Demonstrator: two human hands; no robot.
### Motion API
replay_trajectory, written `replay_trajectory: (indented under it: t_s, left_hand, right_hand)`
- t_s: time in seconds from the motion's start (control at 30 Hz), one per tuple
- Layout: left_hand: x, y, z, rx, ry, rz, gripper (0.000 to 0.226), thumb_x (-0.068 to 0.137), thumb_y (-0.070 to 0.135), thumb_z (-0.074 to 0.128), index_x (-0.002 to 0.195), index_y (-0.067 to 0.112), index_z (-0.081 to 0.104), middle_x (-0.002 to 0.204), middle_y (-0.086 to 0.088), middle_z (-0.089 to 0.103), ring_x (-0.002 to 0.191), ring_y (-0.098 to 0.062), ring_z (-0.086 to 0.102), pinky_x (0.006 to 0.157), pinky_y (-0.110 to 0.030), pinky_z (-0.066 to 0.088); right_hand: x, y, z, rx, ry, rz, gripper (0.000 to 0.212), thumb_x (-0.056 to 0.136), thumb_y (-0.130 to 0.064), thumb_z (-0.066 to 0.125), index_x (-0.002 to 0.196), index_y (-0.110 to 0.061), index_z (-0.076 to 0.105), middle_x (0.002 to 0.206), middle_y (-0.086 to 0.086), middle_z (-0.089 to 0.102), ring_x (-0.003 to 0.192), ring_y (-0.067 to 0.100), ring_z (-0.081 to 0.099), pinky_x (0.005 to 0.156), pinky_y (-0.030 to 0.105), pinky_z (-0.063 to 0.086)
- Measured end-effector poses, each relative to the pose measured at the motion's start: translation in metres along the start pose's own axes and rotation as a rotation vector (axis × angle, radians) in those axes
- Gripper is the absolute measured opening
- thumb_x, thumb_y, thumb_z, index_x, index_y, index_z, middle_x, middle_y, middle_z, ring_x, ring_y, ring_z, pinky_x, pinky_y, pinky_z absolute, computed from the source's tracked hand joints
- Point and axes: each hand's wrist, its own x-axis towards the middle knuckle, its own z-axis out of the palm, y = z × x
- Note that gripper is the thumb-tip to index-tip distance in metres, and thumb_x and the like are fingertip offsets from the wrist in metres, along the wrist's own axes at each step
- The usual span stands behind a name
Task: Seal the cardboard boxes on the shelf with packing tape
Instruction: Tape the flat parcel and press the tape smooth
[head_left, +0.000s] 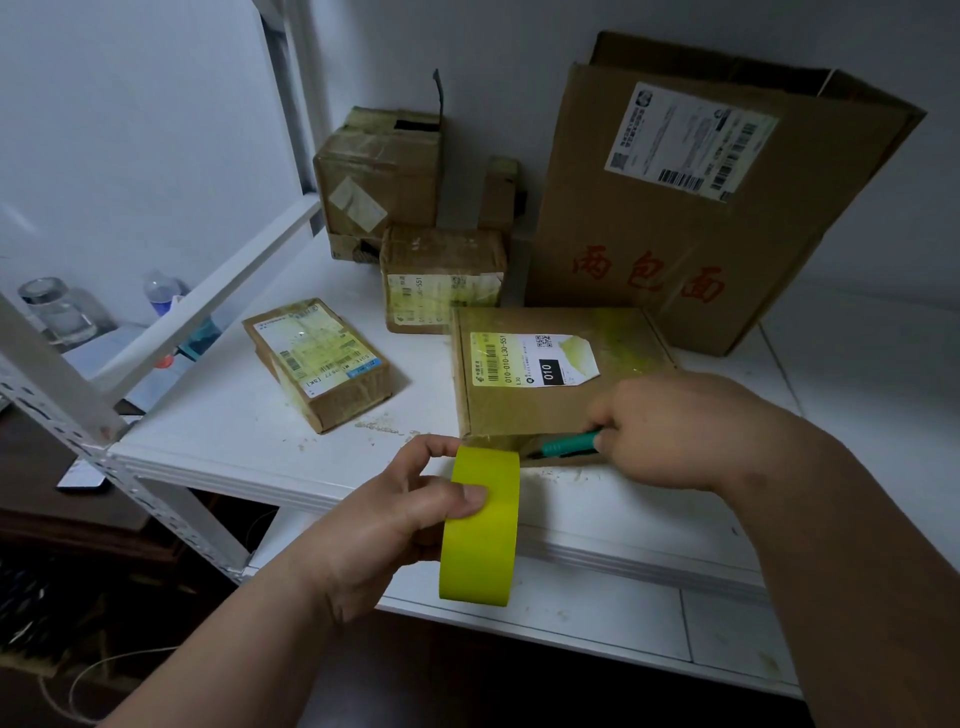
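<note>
My left hand (395, 512) grips a roll of yellow-green packing tape (480, 525) just in front of the white shelf's edge. A strip of tape runs from the roll up to the front face of a flat cardboard box (550, 405) with a white and yellow label. My right hand (670, 431) holds a green-handled cutter (563, 444) whose tip sits at the tape by the box's lower front edge. The box's top shows a yellowish tape film.
A small labelled box (317, 358) lies at the left of the shelf (218, 415). Behind stand a medium box (441, 278), a taller worn box (379, 176) and a large open carton with red characters (691, 218). A white slotted shelf post (57, 395) rises at left.
</note>
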Motion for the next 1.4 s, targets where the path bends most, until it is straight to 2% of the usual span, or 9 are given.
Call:
replay_trajectory:
  t_s: [0.13,0.33,0.47,0.57,0.73,0.87,1.03,1.17,1.4]
  left_hand:
    - [0.001,-0.002,-0.004,-0.012,-0.017,-0.008,0.079,0.050,0.031,0.081,0.123,0.019,0.054,0.095,-0.015,0.065,0.084,-0.030,0.060,0.071,-0.037,0.048]
    - [0.004,0.003,-0.011,-0.042,-0.046,-0.048,0.069,0.049,0.025,0.081,0.114,0.015,0.058,0.098,-0.017,0.060,0.090,-0.033,0.052,0.069,-0.035,0.042]
    - [0.006,0.006,-0.020,-0.088,-0.085,-0.100,0.067,0.047,0.023,0.079,0.110,0.010,0.059,0.100,-0.017,0.063,0.089,-0.033,0.060,0.068,-0.035,0.051]
    - [0.006,0.008,-0.027,-0.099,-0.126,-0.133,0.076,0.043,0.021,0.087,0.113,0.009,0.059,0.108,-0.021,0.060,0.096,-0.037,0.057,0.072,-0.038,0.052]
    - [0.007,0.015,-0.034,-0.027,-0.184,-0.195,0.070,0.047,0.018,0.082,0.112,0.009,0.059,0.105,-0.020,0.060,0.087,-0.032,0.060,0.066,-0.034,0.054]
    - [0.009,0.017,-0.035,0.073,-0.198,-0.219,0.069,0.048,0.020,0.080,0.112,0.010,0.059,0.100,-0.017,0.061,0.081,-0.028,0.061,0.065,-0.032,0.050]
    - [0.006,0.010,-0.042,0.020,-0.205,-0.226,0.077,0.042,0.021,0.091,0.113,0.011,0.063,0.106,-0.020,0.062,0.086,-0.031,0.061,0.067,-0.034,0.054]
    - [-0.001,0.004,-0.047,-0.067,-0.170,-0.206,0.049,0.053,0.019,0.078,0.101,0.013,0.071,0.101,-0.020,0.060,0.083,-0.031,0.057,0.066,-0.034,0.050]
    - [-0.011,-0.007,-0.060,-0.183,-0.116,-0.146,0.045,0.054,0.011,0.075,0.097,0.003,0.070,0.096,-0.024,0.062,0.076,-0.032,0.063,0.066,-0.035,0.055]
  right_hand:
    - [-0.006,0.018,0.010,0.130,-0.079,0.034,0.033,0.096,-0.026,0.046,0.120,-0.041,0.064,0.102,-0.012,0.062,0.094,0.011,0.056,0.079,0.029,0.048]
    - [-0.012,0.055,0.039,0.338,-0.134,0.077,0.033,0.099,-0.023,0.052,0.127,-0.037,0.060,0.092,-0.020,0.050,0.084,0.000,0.048,0.065,0.013,0.035]
    - [-0.014,0.069,0.065,0.356,-0.090,0.129,0.041,0.094,-0.020,0.058,0.130,-0.039,0.055,0.121,-0.008,0.057,0.101,0.008,0.052,0.078,0.021,0.040]
    - [-0.015,0.072,0.080,0.333,-0.070,0.146,0.043,0.094,-0.016,0.059,0.131,-0.037,0.052,0.114,-0.010,0.050,0.100,0.009,0.049,0.076,0.020,0.037]
    - [-0.015,0.066,0.101,0.240,0.042,0.166,0.040,0.091,-0.012,0.056,0.123,-0.036,0.052,0.114,-0.005,0.051,0.095,0.013,0.051,0.078,0.027,0.046]
    - [-0.016,0.053,0.090,0.077,0.134,0.145,0.037,0.092,-0.027,0.053,0.128,-0.035,0.052,0.126,-0.003,0.051,0.107,0.019,0.050,0.088,0.033,0.047]
    - [-0.001,0.004,0.068,0.338,0.649,-0.028,0.021,0.083,-0.028,0.056,0.099,-0.020,0.068,0.096,0.002,0.059,0.091,0.028,0.056,0.078,0.039,0.047]
    - [0.022,-0.035,0.074,0.456,0.555,-0.152,0.046,0.088,-0.049,0.047,0.122,-0.022,0.063,0.117,-0.002,0.057,0.113,0.019,0.049,0.096,0.042,0.042]
    - [0.040,-0.045,0.086,0.451,0.536,-0.219,0.063,0.083,-0.062,0.038,0.135,-0.030,0.054,0.131,-0.011,0.048,0.126,0.011,0.039,0.110,0.038,0.027]
